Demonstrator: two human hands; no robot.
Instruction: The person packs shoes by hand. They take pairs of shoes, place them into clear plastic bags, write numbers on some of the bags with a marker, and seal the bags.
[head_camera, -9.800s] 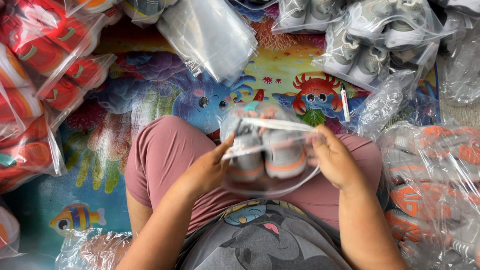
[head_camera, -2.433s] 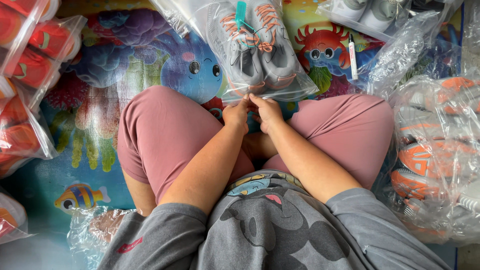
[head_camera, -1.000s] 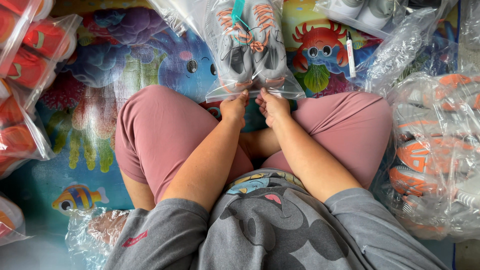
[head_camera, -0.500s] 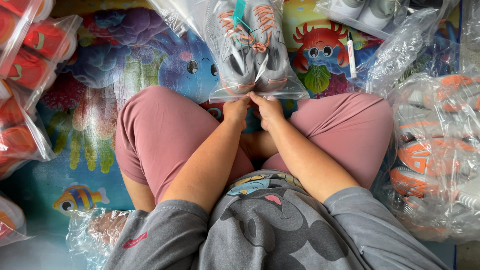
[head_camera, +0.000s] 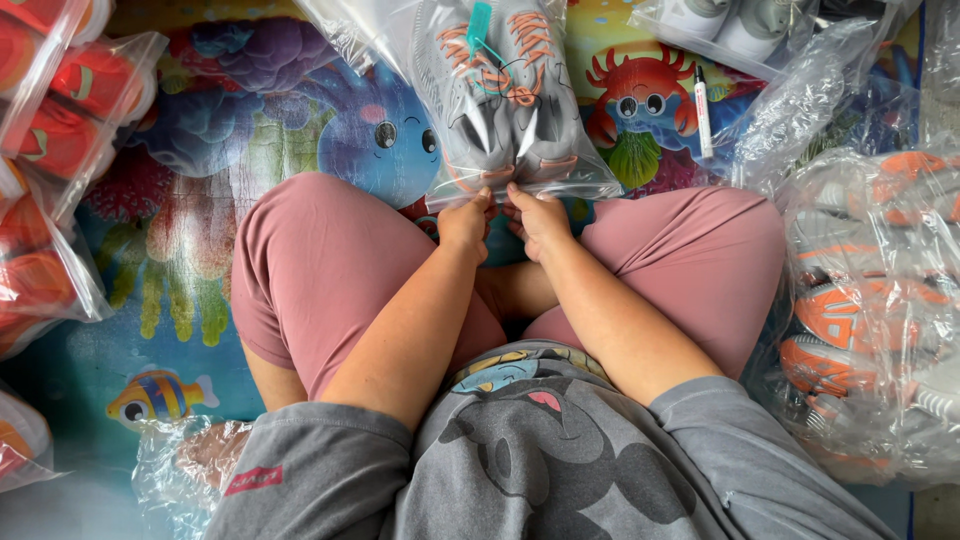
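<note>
A clear zip bag (head_camera: 500, 100) lies on the play mat in front of my crossed legs, holding a pair of grey shoes with orange laces and a teal tag. My left hand (head_camera: 465, 220) pinches the bag's near edge on the left. My right hand (head_camera: 537, 215) pinches the same edge just to the right, the two hands almost touching. Both forearms reach forward between my pink-clad knees.
Bagged red shoes (head_camera: 60, 130) pile up along the left. Bagged grey-and-orange shoes (head_camera: 870, 300) stack at the right. A white marker pen (head_camera: 702, 110) lies on the colourful sea-creature mat (head_camera: 250, 130). More bagged shoes (head_camera: 740, 25) sit top right; an empty bag (head_camera: 180, 465) lies bottom left.
The bag with the grey shoes went from my lap onto the mat ahead. Over the last second my fingers shifted slightly along its near edge; the bag barely moved.
</note>
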